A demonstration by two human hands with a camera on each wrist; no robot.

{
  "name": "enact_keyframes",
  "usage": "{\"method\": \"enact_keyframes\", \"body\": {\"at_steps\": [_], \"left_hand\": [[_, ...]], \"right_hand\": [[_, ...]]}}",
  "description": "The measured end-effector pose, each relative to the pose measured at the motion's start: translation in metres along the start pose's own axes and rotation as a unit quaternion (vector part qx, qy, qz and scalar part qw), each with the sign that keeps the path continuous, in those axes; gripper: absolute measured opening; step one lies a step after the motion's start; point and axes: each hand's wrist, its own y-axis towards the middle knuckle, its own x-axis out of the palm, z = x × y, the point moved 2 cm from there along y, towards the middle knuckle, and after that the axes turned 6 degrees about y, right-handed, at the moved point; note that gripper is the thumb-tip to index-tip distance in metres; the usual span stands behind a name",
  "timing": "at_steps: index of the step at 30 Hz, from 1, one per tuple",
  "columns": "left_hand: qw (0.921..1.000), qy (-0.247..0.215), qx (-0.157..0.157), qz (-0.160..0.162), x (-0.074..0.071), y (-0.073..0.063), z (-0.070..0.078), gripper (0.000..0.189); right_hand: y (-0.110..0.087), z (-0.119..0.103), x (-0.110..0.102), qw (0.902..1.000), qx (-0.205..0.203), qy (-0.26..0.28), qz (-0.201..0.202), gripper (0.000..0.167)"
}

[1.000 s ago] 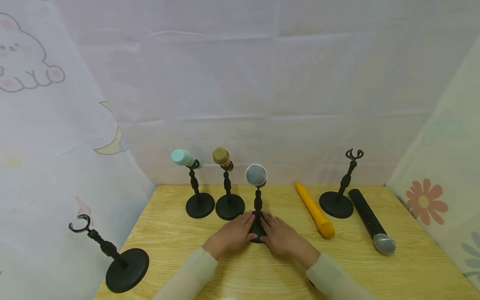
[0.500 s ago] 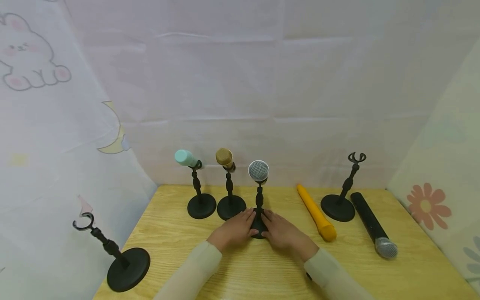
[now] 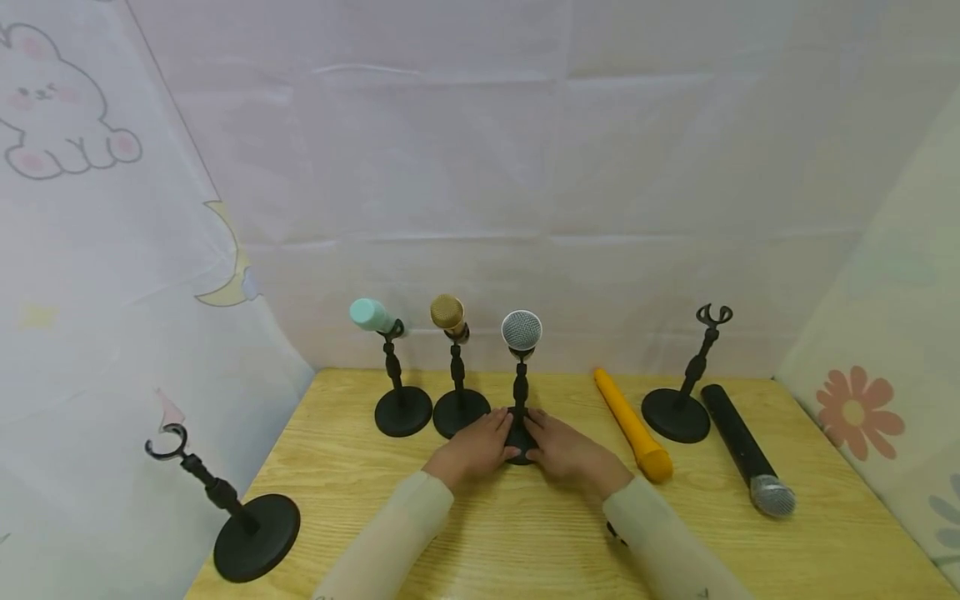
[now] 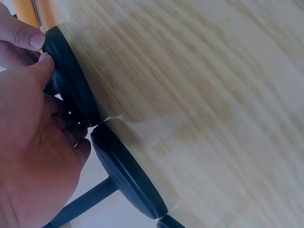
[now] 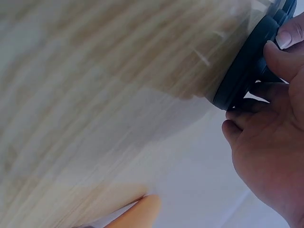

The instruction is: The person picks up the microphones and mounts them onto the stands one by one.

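Observation:
A silver-headed microphone sits in a black microphone stand at the middle of the table. My left hand grips the left side of its round base, thumb at the near edge and fingers along the side. Opposite it, my right hand holds the right side of the same base. Both thumbs come close together at the front. Just left of this stand, a gold microphone is held in a second stand. Beyond that, a mint-green microphone rests in a third stand.
An orange microphone and a black microphone lie on the wooden table to the right. Between them rises a bare stand. Another bare stand is at the front left. Printed cloth hangs behind the table.
Both hands have slid the stand with the silver-headed microphone toward the back of the table. Its base now sits nearer the row of the other two filled stands. The view shifted slightly.

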Motion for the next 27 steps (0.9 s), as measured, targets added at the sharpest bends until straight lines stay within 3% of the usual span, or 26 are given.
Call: {"method": "enact_keyframes", "body": {"at_steps": [6, 18, 27], "left_hand": [[0.9999, -0.003, -0.015, 0.0, -0.002, 0.003, 0.001, 0.068], [0.9994, -0.006, -0.029, -0.015, 0.001, 0.019, -0.004, 0.069], [0.9989, -0.029, -0.033, -0.018, -0.006, 0.02, -0.004, 0.069]], "right_hand": [[0.008, 0.004, -0.004, 0.9998, -0.015, -0.004, -0.009, 0.059], [0.017, 0.012, -0.009, 0.9996, 0.003, 0.02, -0.022, 0.06], [0.021, 0.015, -0.012, 0.9993, 0.014, 0.016, -0.032, 0.06]]}}
